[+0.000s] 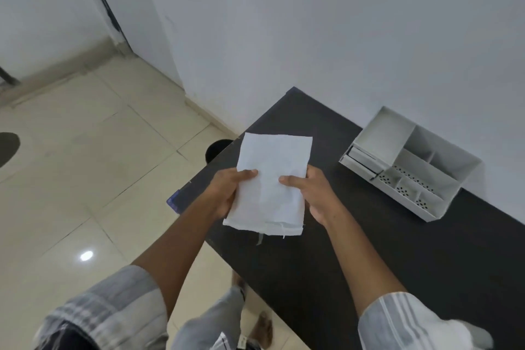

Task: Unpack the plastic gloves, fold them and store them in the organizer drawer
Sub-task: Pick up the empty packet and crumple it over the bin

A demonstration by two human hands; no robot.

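Note:
A flat white packet of plastic gloves [271,179] is held upright above the left end of the dark table [341,250]. My left hand [227,193] grips its left edge, thumb on the front. My right hand [309,193] grips its right edge the same way. The packet's lower end has a stitched seam with loose threads hanging. The white organizer [409,165] stands at the back of the table by the wall, to the right of my hands, with its small drawer [360,160] on the left side pulled slightly out.
The organizer's top has several open compartments, some with perforated bottoms. A dark round bin [216,149] stands on the tiled floor just past the table's left edge. A white wall runs behind the table. My feet show below the table's near edge.

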